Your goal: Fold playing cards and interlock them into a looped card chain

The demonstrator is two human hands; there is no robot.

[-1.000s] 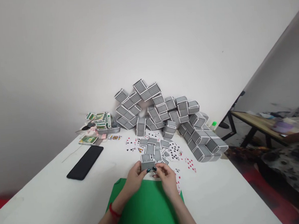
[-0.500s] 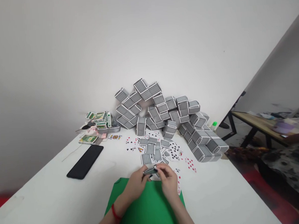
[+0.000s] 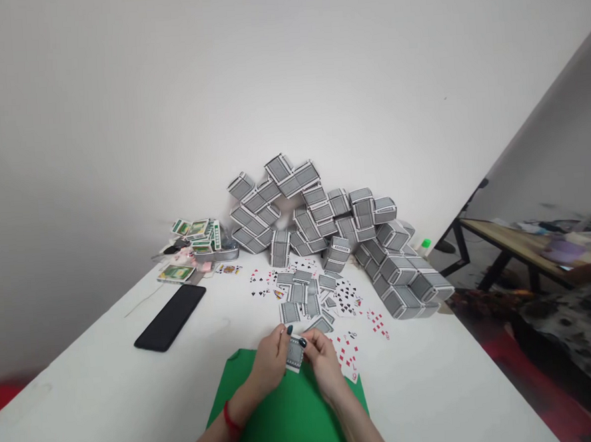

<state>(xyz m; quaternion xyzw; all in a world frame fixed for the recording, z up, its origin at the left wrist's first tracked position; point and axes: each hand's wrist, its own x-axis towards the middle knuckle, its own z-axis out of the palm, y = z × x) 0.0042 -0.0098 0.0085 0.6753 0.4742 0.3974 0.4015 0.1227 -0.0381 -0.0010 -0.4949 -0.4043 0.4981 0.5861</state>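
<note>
Card (image 3: 294, 354), one visible, grey back showing: lying tilted between the two hands, above the near part of the desk (image 3: 86, 400); whether others are hiding beneath, cannot tell. Left hand (image 3: 270, 359), red band at wrist: its fingers are gripping the card's left side. Right hand (image 3: 325, 362): its fingers are pinching the right side near the upper corner. Clock positions, counting from the card: green sheet (image 3: 282, 422), spreading at six, under the forearms; diamond card (image 3: 346, 355), lying face up at three, just beside the right hand; loose cards (image 3: 296, 293), some backs, some faces, scattering from eleven to one; phone (image 3: 170, 318), black, lying at ten; green boxes (image 3: 199, 229), piling at eleven; folded blocks (image 3: 303, 178), grey, stacking and leaning from eleven to two; green cap (image 3: 426, 243), showing at two, behind the blocks.
</note>
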